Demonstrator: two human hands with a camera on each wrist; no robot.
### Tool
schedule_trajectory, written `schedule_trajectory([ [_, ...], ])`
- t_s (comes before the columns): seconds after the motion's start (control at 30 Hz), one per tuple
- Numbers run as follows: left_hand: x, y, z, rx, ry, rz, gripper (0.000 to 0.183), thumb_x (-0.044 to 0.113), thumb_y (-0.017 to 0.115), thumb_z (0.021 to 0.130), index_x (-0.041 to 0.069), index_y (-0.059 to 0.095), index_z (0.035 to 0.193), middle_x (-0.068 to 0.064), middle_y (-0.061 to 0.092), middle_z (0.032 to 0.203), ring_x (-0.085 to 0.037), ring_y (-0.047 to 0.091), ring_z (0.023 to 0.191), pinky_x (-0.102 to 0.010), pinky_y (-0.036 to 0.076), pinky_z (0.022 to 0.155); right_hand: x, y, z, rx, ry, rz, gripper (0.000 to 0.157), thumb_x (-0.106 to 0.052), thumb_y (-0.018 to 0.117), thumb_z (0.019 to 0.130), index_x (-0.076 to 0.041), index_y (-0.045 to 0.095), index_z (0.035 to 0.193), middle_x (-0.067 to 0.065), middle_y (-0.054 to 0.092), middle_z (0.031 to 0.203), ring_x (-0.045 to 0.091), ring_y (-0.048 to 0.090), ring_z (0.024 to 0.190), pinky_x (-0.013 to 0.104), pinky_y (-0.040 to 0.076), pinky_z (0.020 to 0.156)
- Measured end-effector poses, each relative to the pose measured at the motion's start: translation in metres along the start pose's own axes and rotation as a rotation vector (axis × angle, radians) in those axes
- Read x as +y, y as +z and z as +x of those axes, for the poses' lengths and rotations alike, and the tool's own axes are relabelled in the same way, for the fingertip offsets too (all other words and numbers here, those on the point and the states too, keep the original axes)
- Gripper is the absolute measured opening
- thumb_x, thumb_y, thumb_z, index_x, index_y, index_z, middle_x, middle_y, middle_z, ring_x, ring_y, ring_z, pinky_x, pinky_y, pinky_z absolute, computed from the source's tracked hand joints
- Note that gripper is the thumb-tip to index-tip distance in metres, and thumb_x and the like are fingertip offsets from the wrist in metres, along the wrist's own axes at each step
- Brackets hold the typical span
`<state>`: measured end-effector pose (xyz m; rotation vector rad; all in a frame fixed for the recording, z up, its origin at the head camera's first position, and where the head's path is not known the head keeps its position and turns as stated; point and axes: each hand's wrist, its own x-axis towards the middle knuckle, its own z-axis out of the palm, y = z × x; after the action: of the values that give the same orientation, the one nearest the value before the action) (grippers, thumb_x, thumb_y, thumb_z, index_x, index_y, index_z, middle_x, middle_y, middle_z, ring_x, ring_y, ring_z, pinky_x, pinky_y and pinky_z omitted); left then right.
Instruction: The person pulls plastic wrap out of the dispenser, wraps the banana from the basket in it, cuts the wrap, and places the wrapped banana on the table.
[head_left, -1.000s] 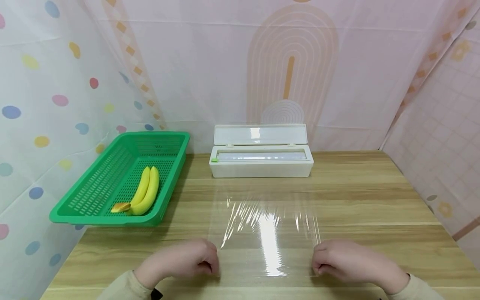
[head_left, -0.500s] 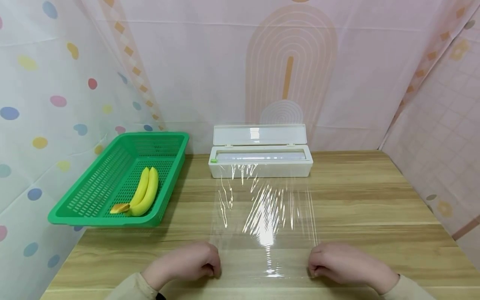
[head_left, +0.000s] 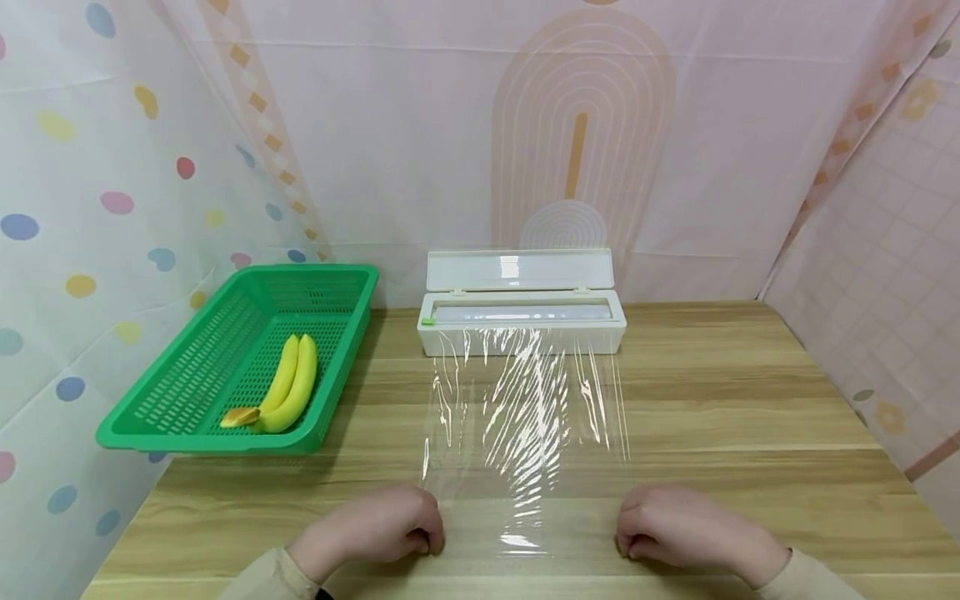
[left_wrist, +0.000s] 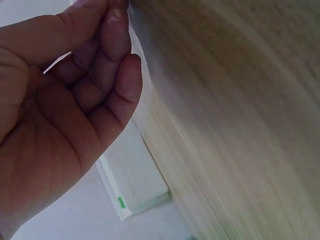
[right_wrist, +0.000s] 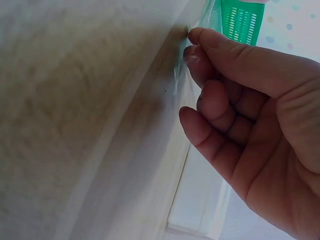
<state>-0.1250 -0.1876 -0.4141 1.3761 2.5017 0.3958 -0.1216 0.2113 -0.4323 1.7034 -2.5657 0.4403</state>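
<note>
A sheet of clear plastic wrap (head_left: 525, 450) stretches over the wooden table from a white wrap dispenser (head_left: 521, 337), whose lid stands raised with the roll visible inside. My left hand (head_left: 378, 525) pinches the sheet's near left corner between thumb and index finger. At the near right corner, my right hand (head_left: 686, 529) pinches it the same way. Both hands are low over the table, and bright creases run along the film. In the left wrist view, the left hand (left_wrist: 75, 85) has its other fingers curled loosely; the right wrist view shows the right hand (right_wrist: 245, 105) likewise.
A green plastic basket (head_left: 345, 375) stands on the left of the table with two yellow bananas (head_left: 296, 387) in it. A small green slider (head_left: 428, 322) sits at the dispenser's left end. Patterned curtains (head_left: 405, 125) hang behind and on both sides of the wooden table (head_left: 735, 400).
The film's creases now reach up to the dispenser's front, and its glare has broken into more streaks. The right hand has shifted slightly left since a second ago; both hands keep their pinch.
</note>
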Motion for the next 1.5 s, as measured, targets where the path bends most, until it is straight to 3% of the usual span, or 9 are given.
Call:
schedule_trajectory([
  [0.47, 0.002, -0.001, 0.001, -0.008, -0.013, -0.019, 0.019, 0.001, 0.079, 0.075, 0.019, 0.074, 0.079, 0.019, 0.062, 0.08, 0.005, 0.056, 0.077, -0.013, 0.047, 0.072, 0.002, -0.001, -0.008, 0.054, -0.066, 0.029, 0.017, -0.012, 0.082, 0.075, -0.023, 0.076, 0.087, -0.019, 0.063, 0.084, -0.006, 0.055, 0.078, 0.006, 0.043, 0.068],
  [0.87, 0.002, -0.001, 0.001, -0.011, -0.004, -0.014, 0.02, 0.001, 0.079, 0.075, 0.02, 0.073, 0.078, 0.019, 0.061, 0.079, 0.005, 0.055, 0.076, -0.014, 0.047, 0.07, 0.006, -0.002, -0.013, 0.095, -0.1, 0.053, 0.018, -0.011, 0.081, 0.078, -0.021, 0.075, 0.091, -0.016, 0.062, 0.085, -0.007, 0.055, 0.08, 0.006, 0.042, 0.069],
  [1.23, 0.001, 0.001, 0.0, 0.002, 0.009, -0.017, 0.019, 0.002, 0.079, 0.076, 0.02, 0.074, 0.08, 0.019, 0.061, 0.081, 0.005, 0.055, 0.078, -0.014, 0.047, 0.072, 0.014, -0.011, -0.022, 0.101, 0.004, 0.114, 0.013, -0.014, 0.077, 0.085, -0.023, 0.074, 0.093, -0.018, 0.064, 0.09, -0.005, 0.057, 0.082, 0.011, 0.046, 0.07],
  [1.5, 0.0, 0.003, 0.0, 0.016, 0.034, -0.003, 0.019, 0.003, 0.08, 0.075, 0.021, 0.074, 0.081, 0.019, 0.061, 0.082, 0.005, 0.055, 0.078, -0.013, 0.046, 0.072, 0.025, -0.025, -0.018, 0.161, 0.094, 0.048, 0.016, -0.013, 0.079, 0.082, -0.021, 0.073, 0.094, -0.016, 0.062, 0.091, -0.002, 0.058, 0.081, 0.02, 0.052, 0.069],
])
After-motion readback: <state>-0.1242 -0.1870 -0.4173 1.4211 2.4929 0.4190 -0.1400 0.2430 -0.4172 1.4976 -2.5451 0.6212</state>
